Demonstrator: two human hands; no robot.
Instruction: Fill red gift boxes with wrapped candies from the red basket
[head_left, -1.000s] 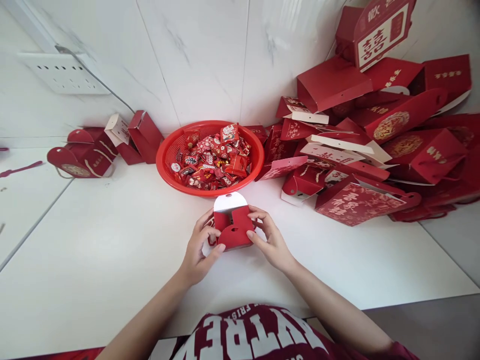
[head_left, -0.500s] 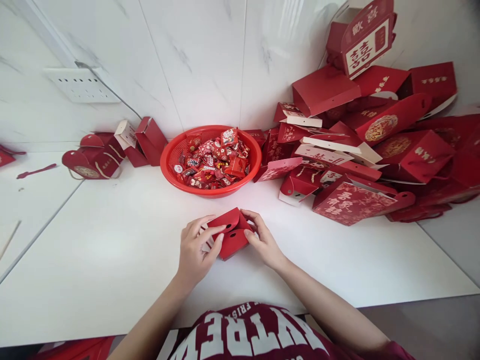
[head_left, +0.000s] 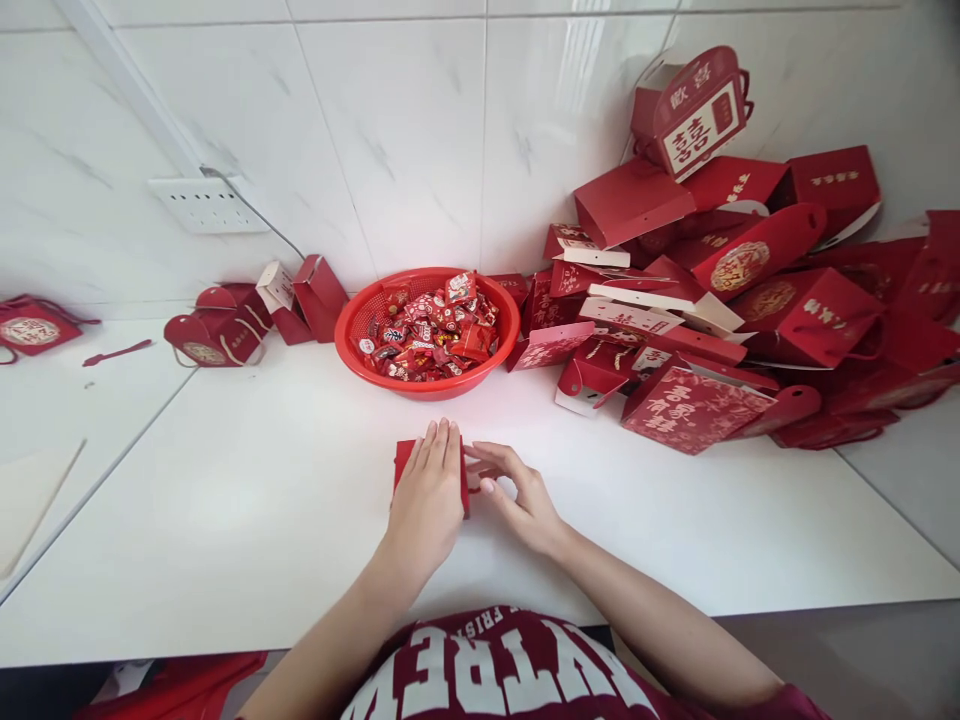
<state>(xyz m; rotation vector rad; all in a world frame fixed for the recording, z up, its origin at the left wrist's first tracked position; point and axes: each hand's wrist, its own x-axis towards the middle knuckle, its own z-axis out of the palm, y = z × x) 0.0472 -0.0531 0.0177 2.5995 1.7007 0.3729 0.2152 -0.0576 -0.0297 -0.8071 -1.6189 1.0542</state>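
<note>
A small red gift box (head_left: 403,462) lies on the white table in front of me, mostly covered by my left hand (head_left: 429,488). That hand is flat on its upper side, fingers straight and side by side. From the right, my right hand (head_left: 526,502) reaches to the box's end, thumb and index finger apart. Between them and the box shows a dark red loop or flap (head_left: 480,478), too small to make out. Whether the right fingertips touch it, I cannot tell.
Behind the box stands a red plastic basket (head_left: 352,365) of wrapped sweets (head_left: 427,330). Many red gift boxes (head_left: 697,400) are heaped at the right; a few boxes (head_left: 217,325) stand left. A dark red fork-like piece (head_left: 116,353) lies farther left, below a wall socket (head_left: 206,207).
The box has been turned and laid down, shifting slightly left. My left hand went from pinching at its holed flaps to lying flat on it; my right hand loosened. The view tilted up.
</note>
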